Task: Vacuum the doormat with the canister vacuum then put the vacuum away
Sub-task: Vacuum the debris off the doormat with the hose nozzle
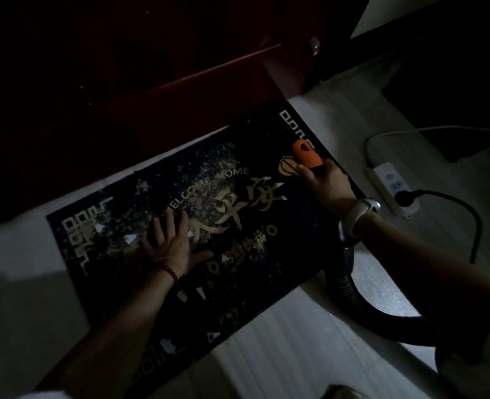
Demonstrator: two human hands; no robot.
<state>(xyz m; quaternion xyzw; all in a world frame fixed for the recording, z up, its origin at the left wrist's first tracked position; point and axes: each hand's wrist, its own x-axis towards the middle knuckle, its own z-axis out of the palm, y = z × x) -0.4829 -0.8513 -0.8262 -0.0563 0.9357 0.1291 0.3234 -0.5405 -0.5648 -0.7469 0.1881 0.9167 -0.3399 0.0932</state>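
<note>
the left hand (170,244) lay flat and open on the doormat (238,226), likely pinning it, while the right hand (328,184) gripped the orange nozzle (305,154) against its far corner.

A home entrance: doormat (180,226) before a wooden door (151,67).
</note>
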